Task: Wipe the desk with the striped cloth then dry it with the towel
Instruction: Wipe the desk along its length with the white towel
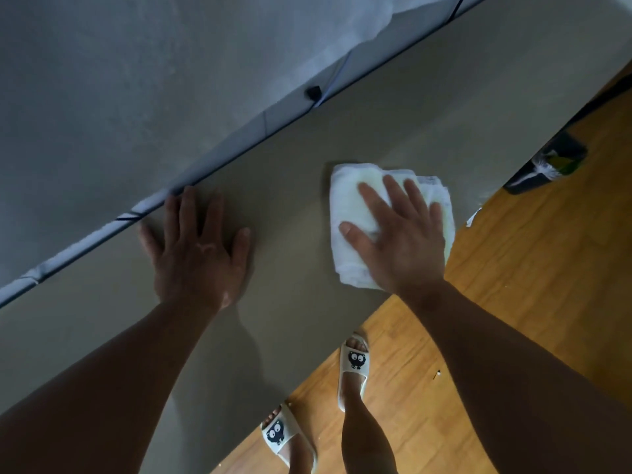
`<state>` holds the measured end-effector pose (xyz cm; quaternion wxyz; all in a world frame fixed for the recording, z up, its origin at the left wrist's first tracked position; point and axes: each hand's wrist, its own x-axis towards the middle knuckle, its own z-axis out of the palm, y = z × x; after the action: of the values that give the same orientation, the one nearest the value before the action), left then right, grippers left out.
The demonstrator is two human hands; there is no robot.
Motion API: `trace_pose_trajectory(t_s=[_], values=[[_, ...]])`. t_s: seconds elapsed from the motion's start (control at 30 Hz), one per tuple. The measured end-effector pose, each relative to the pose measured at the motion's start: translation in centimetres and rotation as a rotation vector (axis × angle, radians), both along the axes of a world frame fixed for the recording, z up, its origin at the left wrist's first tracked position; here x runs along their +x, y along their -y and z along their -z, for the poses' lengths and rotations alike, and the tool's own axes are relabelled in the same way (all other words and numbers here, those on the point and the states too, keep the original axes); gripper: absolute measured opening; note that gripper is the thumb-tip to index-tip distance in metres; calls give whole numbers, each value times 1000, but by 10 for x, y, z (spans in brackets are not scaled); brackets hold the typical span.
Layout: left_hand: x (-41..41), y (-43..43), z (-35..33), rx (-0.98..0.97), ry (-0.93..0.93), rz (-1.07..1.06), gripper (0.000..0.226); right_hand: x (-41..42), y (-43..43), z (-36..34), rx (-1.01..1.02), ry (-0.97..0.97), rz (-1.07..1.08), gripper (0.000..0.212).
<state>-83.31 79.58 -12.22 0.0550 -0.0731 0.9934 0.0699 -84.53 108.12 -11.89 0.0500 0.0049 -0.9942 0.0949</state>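
A person leans over a grey desk (342, 138) with both palms down — the right hand (400, 234) pressing a folded white towel (349, 206) flat to the surface, the left hand (198, 248) planted bare on the desktop at about nine o'clock from the towel. The towel is plain, with no stripes to be seen, so this looks like the drying stage of the job; the striped cloth is nowhere in view. The towel lies near the desk's front edge, at about three o'clock in the picture, folded into a thick pad, which gives the palm a broad face to push.

The right hand's fingers are spread and laid flat over the cloth, pinning it by downward pressure rather than gripping it; the thumb stretches out toward nine o'clock across the towel's near side. The left hand's fingers are likewise splayed and released, holding nothing, their tips close to the taped seam (143, 208) where the desk meets the wall (119, 80). That hand appears to serve as a brace, taking body weight while the other works. Both forearms reach in from six o'clock, nearly straight. Below the desk edge, wooden floor (513, 285) and a pair of white slippers (354, 364) show — a dark bin (547, 165) stands at three o'clock.
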Motion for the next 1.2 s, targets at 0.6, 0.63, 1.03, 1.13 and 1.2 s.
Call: trace_pose_trajectory(t_s=[0.6, 0.63, 1.03, 1.13, 1.2], values=[[2, -2, -3, -37, 14, 13, 74, 6, 42, -22, -5, 252, 114, 94], [2, -1, -3, -30, 3, 16, 72, 24, 61, -22, 3, 253, 70, 91], [3, 2, 3, 49, -177, 17, 59, -28, 117, -22, -20, 217, -291, 64], [4, 3, 4, 4, -149, 36, 60, -66, 121, -23, -23, 217, -310, 63], [3, 4, 6, -20, -127, 44, 61, -77, 120, -21, -53, 197, -311, 61]])
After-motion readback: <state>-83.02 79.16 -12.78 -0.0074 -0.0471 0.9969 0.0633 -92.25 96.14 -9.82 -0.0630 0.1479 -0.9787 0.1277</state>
